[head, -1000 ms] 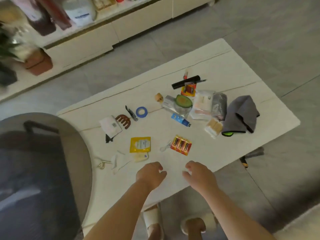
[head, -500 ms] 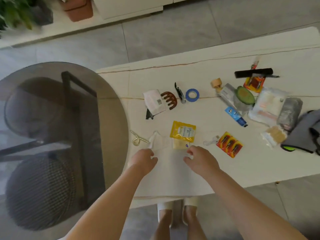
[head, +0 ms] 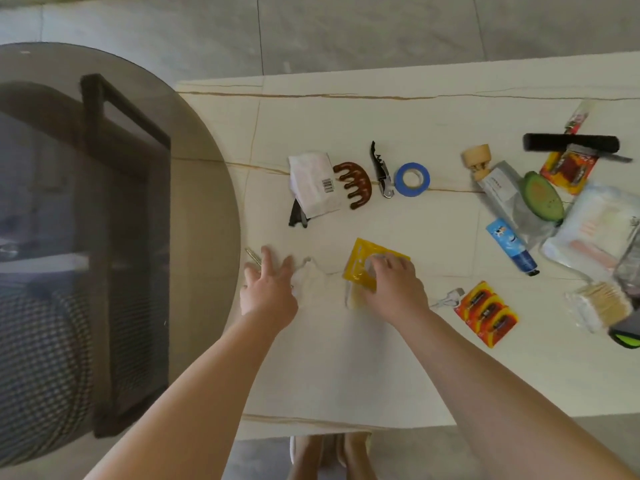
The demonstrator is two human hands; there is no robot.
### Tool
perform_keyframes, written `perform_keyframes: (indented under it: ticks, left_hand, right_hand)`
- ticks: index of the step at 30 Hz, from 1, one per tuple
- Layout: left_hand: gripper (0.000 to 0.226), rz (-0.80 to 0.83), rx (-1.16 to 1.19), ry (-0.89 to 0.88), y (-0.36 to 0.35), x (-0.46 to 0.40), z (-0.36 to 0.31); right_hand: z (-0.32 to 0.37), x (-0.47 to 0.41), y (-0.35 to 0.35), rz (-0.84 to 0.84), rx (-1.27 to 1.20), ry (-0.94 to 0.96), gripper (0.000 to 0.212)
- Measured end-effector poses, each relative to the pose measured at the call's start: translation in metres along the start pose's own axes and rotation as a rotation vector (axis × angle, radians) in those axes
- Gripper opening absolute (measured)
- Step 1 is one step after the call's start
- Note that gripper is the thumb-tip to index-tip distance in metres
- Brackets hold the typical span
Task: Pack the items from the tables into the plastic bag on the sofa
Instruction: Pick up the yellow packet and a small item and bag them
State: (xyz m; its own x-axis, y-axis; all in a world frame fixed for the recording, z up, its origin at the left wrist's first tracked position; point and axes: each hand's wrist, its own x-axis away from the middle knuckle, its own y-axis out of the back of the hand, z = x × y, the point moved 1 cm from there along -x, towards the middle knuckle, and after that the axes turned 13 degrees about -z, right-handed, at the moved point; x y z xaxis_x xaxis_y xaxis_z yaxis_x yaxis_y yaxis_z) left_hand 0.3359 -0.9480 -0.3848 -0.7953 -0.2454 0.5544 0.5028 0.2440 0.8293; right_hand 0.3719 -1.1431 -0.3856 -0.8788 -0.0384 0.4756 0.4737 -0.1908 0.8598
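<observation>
Yellow packet [head: 367,263] | under right hand [head: 394,285] | left hand [head: 268,292] beside

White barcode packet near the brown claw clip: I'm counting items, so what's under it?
A black object pokes out beneath the white barcode packet's lower left corner. Most of it is covered, so I can't identify it.

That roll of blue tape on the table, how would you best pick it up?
The blue tape roll lies flat with its hole facing up. Come straight down and pinch one wall, one finger in the hole and the thumb outside, probably on its right side, since the corkscrew lies close on the left.
</observation>
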Motion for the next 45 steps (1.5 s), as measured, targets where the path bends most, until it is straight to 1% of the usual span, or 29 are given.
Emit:
perform_keyframes:
  ticks: [2, 4, 6, 8, 9, 12, 13, 15, 17, 19, 22, 25, 28, 35, 38, 41, 43, 45]
  left_hand:
    - [0.059, 0.003, 0.016, 0.066, -0.004, -0.008, -0.003]
    - [0.048, 0.002, 0.046, 0.088, -0.007, -0.015, -0.006]
    - [0.050, -0.010, 0.084, 0.085, -0.010, -0.019, -0.009]
    - [0.054, -0.015, 0.123, 0.076, -0.013, -0.020, -0.013]
    - [0.053, -0.014, 0.140, 0.073, -0.014, -0.020, -0.015]
    - [0.046, -0.027, 0.158, 0.067, -0.015, -0.019, -0.021]
    - [0.044, -0.039, 0.159, 0.065, -0.014, -0.017, -0.023]
    - [0.041, -0.064, 0.161, 0.056, -0.007, -0.012, -0.028]
    - [0.040, -0.081, 0.143, 0.043, 0.006, -0.004, -0.034]
    - [0.037, -0.083, 0.104, 0.023, 0.024, 0.005, -0.041]
    - [0.031, -0.076, 0.099, -0.012, 0.057, 0.027, -0.056]
    - [0.029, -0.089, 0.083, -0.117, 0.096, 0.057, -0.080]
    - [0.027, -0.130, 0.093, -0.212, 0.129, 0.091, -0.108]
    - [0.032, -0.137, 0.069, -0.461, 0.187, 0.178, -0.179]
    - [0.040, -0.157, -0.002, -0.581, 0.203, 0.209, -0.213]
    - [0.045, -0.162, -0.085, -0.736, 0.216, 0.251, -0.259]
    - [0.042, -0.166, -0.088, -0.834, 0.220, 0.279, -0.292]
    - [0.034, -0.169, -0.100, -0.941, 0.221, 0.308, -0.327]
  right_hand:
    - [-0.002, -0.007, -0.010, 0.026, 0.010, -0.001, 0.053]
    - [-0.003, -0.011, -0.019, 0.055, 0.040, -0.005, 0.064]
    - [-0.005, -0.011, -0.025, 0.025, 0.085, -0.001, 0.068]
    - [-0.007, -0.010, -0.026, -0.049, 0.121, 0.011, 0.064]
    - [-0.008, -0.010, -0.025, -0.073, 0.120, 0.013, 0.060]
    - [-0.011, -0.009, -0.019, -0.077, 0.091, 0.044, 0.040]
    - [-0.012, -0.008, -0.014, -0.078, 0.082, 0.050, 0.038]
    - [-0.015, -0.003, -0.001, -0.101, 0.068, 0.040, 0.037]
    - [-0.019, 0.003, 0.016, -0.116, 0.056, -0.008, 0.035]
    - [-0.026, 0.015, 0.038, -0.109, 0.019, -0.074, 0.035]
    - [-0.035, 0.042, 0.074, -0.117, -0.028, -0.104, 0.032]
    - [-0.047, 0.076, 0.114, -0.179, -0.030, -0.123, 0.024]
    - [-0.065, 0.115, 0.152, -0.241, -0.059, -0.182, 0.017]
    - [-0.117, 0.221, 0.223, -0.392, -0.183, -0.261, 0.018]
    - [-0.142, 0.262, 0.245, -0.435, -0.207, -0.346, 0.019]
    - [-0.177, 0.311, 0.271, -0.492, -0.269, -0.509, 0.014]
    - [-0.204, 0.340, 0.285, -0.547, -0.323, -0.627, 0.018]
    - [-0.234, 0.366, 0.297, -0.585, -0.389, -0.702, 0.022]
